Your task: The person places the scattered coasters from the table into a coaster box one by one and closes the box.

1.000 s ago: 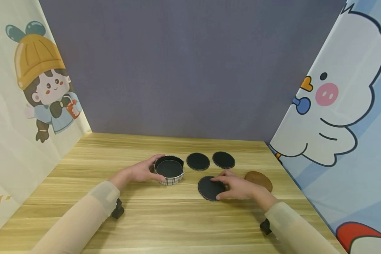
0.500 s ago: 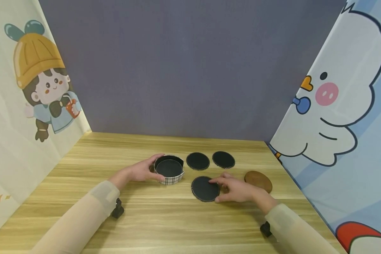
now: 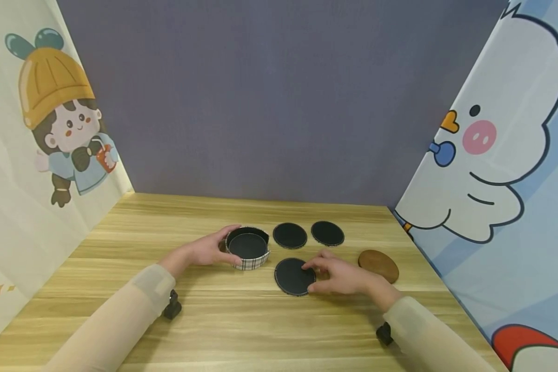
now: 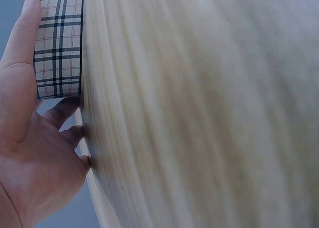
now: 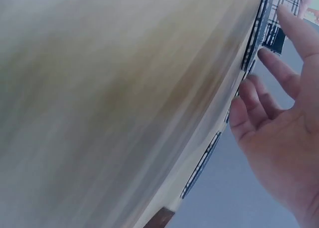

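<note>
Your left grip [image 3: 209,251] curls round the plaid holder [image 3: 251,264]; your right grip [image 3: 340,275], loosely spread, touches one black disc [image 3: 292,279] of three still outside.

Head view looks forward-down; low, close wrist views share the plaid holder [image 4: 59,43]
</note>
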The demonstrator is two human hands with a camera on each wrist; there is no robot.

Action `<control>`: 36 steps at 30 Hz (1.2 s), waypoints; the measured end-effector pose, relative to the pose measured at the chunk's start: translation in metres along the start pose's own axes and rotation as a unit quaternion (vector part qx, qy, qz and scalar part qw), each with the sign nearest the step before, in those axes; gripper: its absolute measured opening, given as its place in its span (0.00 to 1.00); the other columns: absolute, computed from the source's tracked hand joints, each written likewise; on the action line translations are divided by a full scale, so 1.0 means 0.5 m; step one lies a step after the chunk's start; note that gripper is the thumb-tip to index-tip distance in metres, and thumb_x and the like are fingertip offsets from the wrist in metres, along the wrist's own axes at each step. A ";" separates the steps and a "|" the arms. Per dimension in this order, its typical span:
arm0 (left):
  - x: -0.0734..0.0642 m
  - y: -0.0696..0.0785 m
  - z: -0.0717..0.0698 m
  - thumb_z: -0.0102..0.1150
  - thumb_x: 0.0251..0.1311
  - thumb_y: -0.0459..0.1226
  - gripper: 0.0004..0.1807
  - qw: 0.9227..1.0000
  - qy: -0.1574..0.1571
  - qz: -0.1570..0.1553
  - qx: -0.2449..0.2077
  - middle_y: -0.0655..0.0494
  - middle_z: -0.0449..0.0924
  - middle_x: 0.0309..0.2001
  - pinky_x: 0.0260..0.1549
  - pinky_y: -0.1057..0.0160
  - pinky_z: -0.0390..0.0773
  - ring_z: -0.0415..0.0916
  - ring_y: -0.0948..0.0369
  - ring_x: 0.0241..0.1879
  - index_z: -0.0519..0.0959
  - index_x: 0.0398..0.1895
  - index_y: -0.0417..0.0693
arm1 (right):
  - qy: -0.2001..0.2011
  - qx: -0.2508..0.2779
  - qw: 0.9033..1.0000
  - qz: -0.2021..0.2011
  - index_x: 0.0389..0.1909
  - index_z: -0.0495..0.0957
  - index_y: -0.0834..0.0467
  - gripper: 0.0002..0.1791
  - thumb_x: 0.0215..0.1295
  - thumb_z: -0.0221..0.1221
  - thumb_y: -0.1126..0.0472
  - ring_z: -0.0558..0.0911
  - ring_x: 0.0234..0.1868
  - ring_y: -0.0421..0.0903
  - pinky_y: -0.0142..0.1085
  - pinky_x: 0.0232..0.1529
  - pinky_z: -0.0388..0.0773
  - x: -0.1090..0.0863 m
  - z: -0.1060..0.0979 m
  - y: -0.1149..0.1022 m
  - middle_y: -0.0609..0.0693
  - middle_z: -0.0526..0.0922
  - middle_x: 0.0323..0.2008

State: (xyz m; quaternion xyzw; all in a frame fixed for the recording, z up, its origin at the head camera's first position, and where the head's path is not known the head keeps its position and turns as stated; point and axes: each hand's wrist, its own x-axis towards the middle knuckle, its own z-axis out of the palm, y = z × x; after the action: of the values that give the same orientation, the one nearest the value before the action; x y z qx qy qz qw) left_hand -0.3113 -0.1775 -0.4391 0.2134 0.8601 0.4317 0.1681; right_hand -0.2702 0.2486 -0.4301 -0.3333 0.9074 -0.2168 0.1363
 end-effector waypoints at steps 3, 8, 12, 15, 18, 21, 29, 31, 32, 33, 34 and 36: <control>0.000 0.000 -0.001 0.81 0.63 0.52 0.65 1.000 0.001 0.004 0.007 0.31 0.65 0.81 0.80 0.29 0.57 0.64 0.33 0.80 0.46 0.92 0.53 | 0.004 -0.014 1.000 -0.007 0.76 0.78 0.46 0.36 0.71 0.72 0.37 0.75 0.70 0.54 0.55 0.69 0.76 0.012 0.002 -0.008 0.52 0.73 0.73; 0.002 -0.001 0.000 0.81 0.63 0.52 0.65 1.000 -0.001 0.001 0.007 0.31 0.64 0.82 0.81 0.30 0.56 0.62 0.33 0.81 0.45 0.92 0.54 | -0.009 -0.024 1.000 -0.004 0.80 0.73 0.43 0.43 0.68 0.73 0.35 0.64 0.82 0.65 0.67 0.76 0.67 0.032 0.008 -0.018 0.58 0.67 0.81; 0.002 -0.003 0.001 0.82 0.62 0.53 0.65 1.000 0.001 0.000 0.011 0.32 0.63 0.82 0.81 0.30 0.55 0.61 0.33 0.82 0.46 0.92 0.54 | -0.021 -0.022 1.000 0.004 0.82 0.71 0.39 0.47 0.64 0.75 0.33 0.58 0.85 0.66 0.69 0.77 0.64 0.047 0.015 -0.022 0.56 0.64 0.84; 0.003 -0.006 0.001 0.82 0.62 0.54 0.65 1.000 0.003 -0.002 0.011 0.33 0.63 0.82 0.82 0.31 0.55 0.61 0.34 0.82 0.46 0.92 0.55 | -0.030 -0.026 0.999 0.008 0.82 0.70 0.36 0.49 0.62 0.76 0.32 0.57 0.85 0.65 0.68 0.77 0.64 0.053 0.018 -0.023 0.53 0.63 0.85; 0.005 -0.009 -0.001 0.81 0.62 0.54 0.65 1.000 0.002 0.001 0.007 0.33 0.63 0.82 0.82 0.31 0.55 0.61 0.34 0.82 0.46 0.92 0.55 | -0.033 -0.029 0.999 0.003 0.83 0.69 0.36 0.50 0.61 0.77 0.33 0.58 0.84 0.66 0.70 0.75 0.65 0.056 0.018 -0.022 0.54 0.63 0.84; 0.004 -0.011 -0.002 0.81 0.62 0.54 0.65 1.000 0.005 0.003 0.007 0.33 0.64 0.82 0.82 0.31 0.55 0.61 0.34 0.82 0.46 0.92 0.55 | -0.035 -0.030 0.999 -0.001 0.83 0.69 0.36 0.50 0.60 0.78 0.35 0.59 0.84 0.67 0.71 0.74 0.65 0.058 0.018 -0.020 0.55 0.63 0.84; 0.003 -0.010 -0.002 0.81 0.63 0.53 0.64 1.000 0.003 0.001 0.007 0.33 0.63 0.82 0.82 0.31 0.55 0.61 0.35 0.82 0.46 0.92 0.55 | -0.027 -0.024 0.999 -0.008 0.81 0.71 0.36 0.48 0.59 0.79 0.39 0.62 0.80 0.62 0.65 0.72 0.66 0.063 0.021 -0.022 0.52 0.66 0.80; 0.004 -0.009 -0.002 0.81 0.64 0.53 0.64 1.000 0.001 0.002 0.004 0.33 0.63 0.82 0.82 0.31 0.55 0.61 0.35 0.82 0.46 0.92 0.54 | -0.023 -0.023 0.999 -0.014 0.80 0.72 0.38 0.48 0.58 0.79 0.40 0.63 0.78 0.61 0.64 0.71 0.67 0.063 0.021 -0.024 0.52 0.67 0.78; 0.004 -0.009 -0.002 0.81 0.64 0.52 0.64 1.000 0.000 0.003 0.004 0.32 0.63 0.82 0.82 0.31 0.55 0.61 0.34 0.82 0.45 0.92 0.54 | -0.021 -0.022 0.999 -0.016 0.80 0.72 0.38 0.48 0.58 0.80 0.41 0.64 0.77 0.60 0.63 0.70 0.68 0.062 0.020 -0.024 0.53 0.67 0.77; 0.004 -0.008 -0.002 0.80 0.64 0.52 0.64 1.000 -0.002 0.004 0.004 0.32 0.63 0.82 0.82 0.31 0.56 0.61 0.34 0.82 0.45 0.92 0.53 | -0.019 -0.021 0.999 -0.017 0.79 0.73 0.39 0.48 0.57 0.80 0.41 0.64 0.76 0.60 0.62 0.70 0.69 0.062 0.020 -0.024 0.52 0.68 0.77; 0.004 -0.008 -0.002 0.80 0.64 0.52 0.64 1.000 -0.003 0.004 0.005 0.32 0.63 0.82 0.81 0.31 0.56 0.61 0.34 0.82 0.45 0.92 0.53 | -0.017 -0.021 0.999 -0.019 0.79 0.73 0.39 0.48 0.57 0.80 0.41 0.64 0.76 0.59 0.61 0.69 0.69 0.061 0.020 -0.024 0.52 0.68 0.76; 0.003 -0.007 -0.002 0.81 0.63 0.53 0.64 1.000 0.001 0.000 0.006 0.32 0.63 0.83 0.82 0.31 0.55 0.60 0.34 0.82 0.46 0.92 0.55 | -0.011 -0.015 1.000 -0.018 0.79 0.73 0.37 0.48 0.56 0.80 0.41 0.65 0.74 0.57 0.59 0.68 0.70 0.060 0.019 -0.023 0.51 0.68 0.75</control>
State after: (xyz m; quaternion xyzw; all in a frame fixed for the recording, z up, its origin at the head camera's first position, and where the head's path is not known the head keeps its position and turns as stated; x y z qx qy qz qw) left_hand -0.3140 -0.1790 -0.4416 0.2139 0.8629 0.4267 0.1662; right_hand -0.2826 0.2179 -0.4359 -0.3541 0.9029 -0.2018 0.1367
